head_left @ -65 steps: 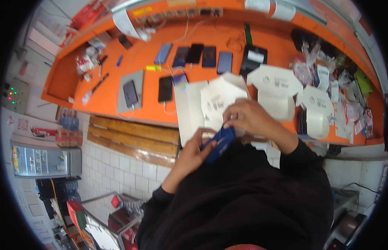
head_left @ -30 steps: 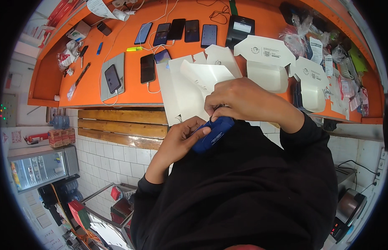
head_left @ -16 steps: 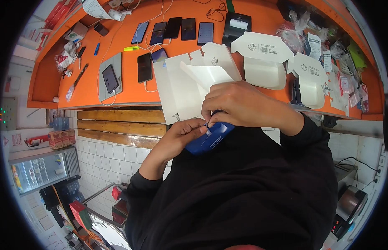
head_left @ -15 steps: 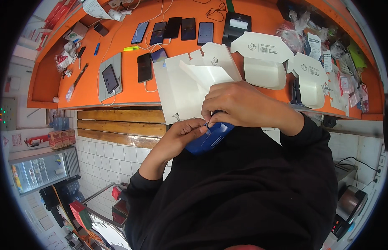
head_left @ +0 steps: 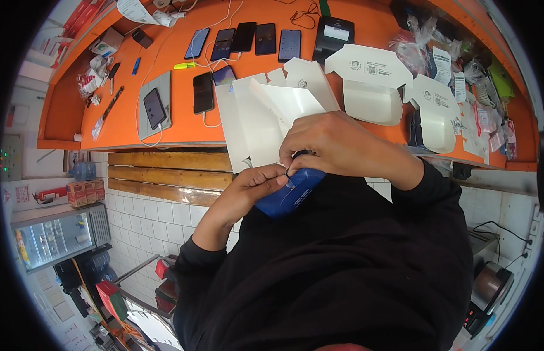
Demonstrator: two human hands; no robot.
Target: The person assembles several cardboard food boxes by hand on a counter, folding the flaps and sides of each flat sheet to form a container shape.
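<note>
A partly folded cardboard food box [head_left: 248, 126], white inside and blue outside, leans over the counter's front edge against my body. My left hand [head_left: 242, 190] is closed, its thumb and fingertips pinching the near corner where the blue wall bends. At that same corner my right hand [head_left: 327, 143] is closed too, fingers curled over the folded edge and thumb pressed below. The fingertips of both hands almost meet there. How the tabs sit beneath them is hidden. The box's far flaps stand loose and unfolded.
Two white-lined boxes with raised lids, one [head_left: 372, 102] beside the other [head_left: 440, 131], stand to the right. Several phones with cables, one a black phone [head_left: 203, 92], lie on the orange counter [head_left: 184, 126]. A black printer [head_left: 332, 38] sits behind; plastic bags [head_left: 413, 42] crowd the right.
Both hands have shifted very slightly left, still pinching the same corner. The blue wall has tilted a little with them.
</note>
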